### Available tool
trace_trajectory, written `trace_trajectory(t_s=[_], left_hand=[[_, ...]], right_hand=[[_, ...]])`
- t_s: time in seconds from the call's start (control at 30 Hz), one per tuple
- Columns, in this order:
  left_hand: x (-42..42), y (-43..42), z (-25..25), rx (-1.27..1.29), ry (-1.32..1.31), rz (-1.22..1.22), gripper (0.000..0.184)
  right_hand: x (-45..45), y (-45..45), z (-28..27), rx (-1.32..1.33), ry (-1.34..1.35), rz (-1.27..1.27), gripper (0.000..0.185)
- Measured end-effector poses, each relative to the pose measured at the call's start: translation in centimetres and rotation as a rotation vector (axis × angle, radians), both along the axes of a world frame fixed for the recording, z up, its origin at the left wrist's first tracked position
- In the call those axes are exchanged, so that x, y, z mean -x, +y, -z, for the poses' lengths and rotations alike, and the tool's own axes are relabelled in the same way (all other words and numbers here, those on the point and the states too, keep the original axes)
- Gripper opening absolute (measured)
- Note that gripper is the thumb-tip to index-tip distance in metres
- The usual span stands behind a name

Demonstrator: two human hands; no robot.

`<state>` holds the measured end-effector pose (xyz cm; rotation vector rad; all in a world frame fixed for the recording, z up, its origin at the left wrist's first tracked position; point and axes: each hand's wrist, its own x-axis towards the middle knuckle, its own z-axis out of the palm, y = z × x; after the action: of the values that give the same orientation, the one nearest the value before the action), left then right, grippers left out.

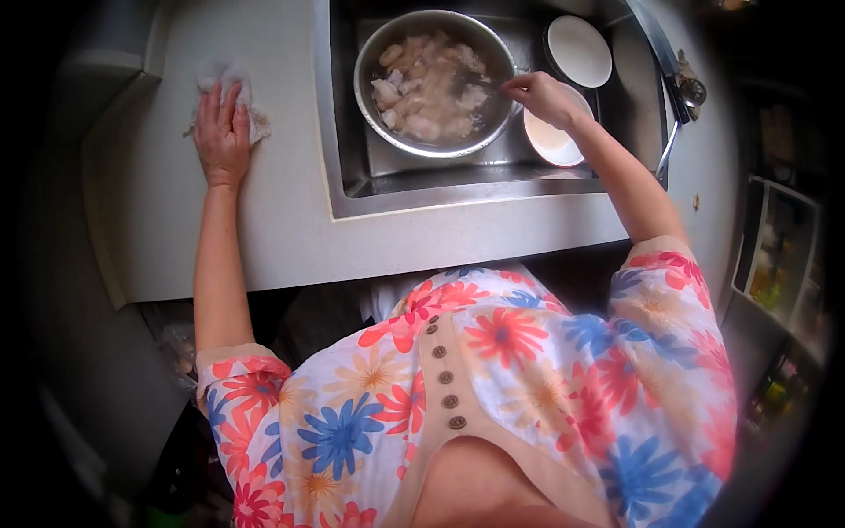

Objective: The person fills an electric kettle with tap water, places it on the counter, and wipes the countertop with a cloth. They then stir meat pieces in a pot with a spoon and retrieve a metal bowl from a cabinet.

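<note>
My left hand [222, 136] lies with its fingers spread on a crumpled whitish cloth [259, 126] on the pale countertop, left of the sink. Over the sink, my right hand [543, 95] is at the right rim of a round metal bowl [363, 77], its fingers drawn together; whether they hold anything is too small to tell. Pale pieces of what looks like raw meat [424, 88] sit in cloudy water in the bowl. Partly beneath my right hand and wrist is a white bowl [553, 145], and a second white bowl [579, 53] stands behind it.
The metal sink [422, 204] has a raised edge along the pale countertop [290, 238]. At its right side lie a dark-handled knife [656, 44] and a metal utensil [694, 92]. A rack-like shelf [775, 246] with items stands at the far right.
</note>
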<state>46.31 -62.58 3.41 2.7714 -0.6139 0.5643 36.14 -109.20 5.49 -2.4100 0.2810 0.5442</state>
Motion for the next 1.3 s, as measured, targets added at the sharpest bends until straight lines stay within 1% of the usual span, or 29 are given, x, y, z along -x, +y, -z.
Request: trace_trajectory(t_s=[0.1,0.13,0.17,0.27,0.37,0.47,0.57,0.6,0.67,0.73,0.77,0.8,0.87,0.97,1.0,1.07,1.13,1.17,1.27,1.3], left_hand=[[0.2,0.0,-0.1,-0.054,-0.011,-0.005,0.035],[0.1,0.0,-0.1,-0.035,-0.01,0.0,0.035],[0.1,-0.1,-0.2,-0.015,-0.008,0.004,0.035],[0.1,-0.2,0.0,-0.001,-0.012,0.012,0.035],[-0.1,0.0,0.1,-0.014,-0.019,0.009,0.035],[0.0,-0.1,-0.1,0.013,-0.001,0.023,0.035],[0.1,0.0,-0.1,-0.003,0.001,0.004,0.035],[0.0,-0.1,-0.2,-0.02,-0.003,-0.002,0.035],[0.0,-0.1,-0.1,-0.029,-0.011,-0.01,0.035],[0.0,-0.2,-0.2,-0.028,-0.01,-0.013,0.035],[0.1,-0.3,-0.4,-0.02,-0.002,-0.015,0.035],[0.3,-0.4,-0.5,-0.01,0.008,-0.022,0.035],[0.3,-0.3,-0.5,-0.003,0.001,-0.015,0.035],[0.0,-0.4,-0.2,-0.011,-0.033,0.0,0.034],[0.0,-0.2,-0.3,-0.02,-0.047,0.002,0.034],[0.1,-0.3,-0.4,-0.023,-0.036,-0.007,0.034],[0.3,-0.4,-0.4,-0.004,-0.025,0.001,0.034],[0.2,-0.5,-0.6,0.014,-0.022,0.011,0.034],[0.2,-0.4,-0.5,0.019,-0.032,0.013,0.034],[0.0,-0.4,-0.4,0.011,-0.04,0.012,0.034]], right_hand=[[-0.6,0.0,-1.3,-0.041,0.006,-0.028,0.019],[-1.0,-0.2,-2.0,-0.062,0.003,-0.041,0.02],[-1.3,0.1,-2.8,-0.194,-0.046,0.022,0.021],[-4.0,1.9,-0.7,-0.181,-0.281,-0.007,0.019],[-5.5,3.2,3.6,-0.07,-0.298,-0.025,0.018],[-3.7,2.0,2.9,0.003,-0.195,-0.013,0.018],[-2.4,0.7,4.4,-0.009,-0.21,-0.043,0.018],[-2.2,0.9,4.1,-0.014,-0.221,-0.05,0.018],[-2.5,2.3,3.7,0.055,-0.22,-0.064,0.017],[-3.4,3.0,2.0,0.076,-0.254,-0.082,0.017],[-3.6,2.9,0.4,0.011,-0.217,-0.023,0.017],[-3.6,2.4,0.1,-0.06,-0.22,0.035,0.018],[-2.9,2.3,-0.8,-0.153,-0.194,0.056,0.018],[-2.4,4.2,1.9,0.004,-0.301,-0.109,0.018],[-2.8,4.7,3.2,0.121,-0.221,-0.119,0.018],[-3.4,4.3,4.4,0.074,-0.26,-0.103,0.017],[-3.1,3.9,1.5,0.002,-0.276,-0.076,0.017],[-3.0,3.8,-0.2,0.017,-0.228,-0.042,0.017],[-2.0,4.3,-0.7,-0.133,-0.194,-0.023,0.016],[-1.9,4.9,0.4,-0.117,-0.234,-0.109,0.016]])
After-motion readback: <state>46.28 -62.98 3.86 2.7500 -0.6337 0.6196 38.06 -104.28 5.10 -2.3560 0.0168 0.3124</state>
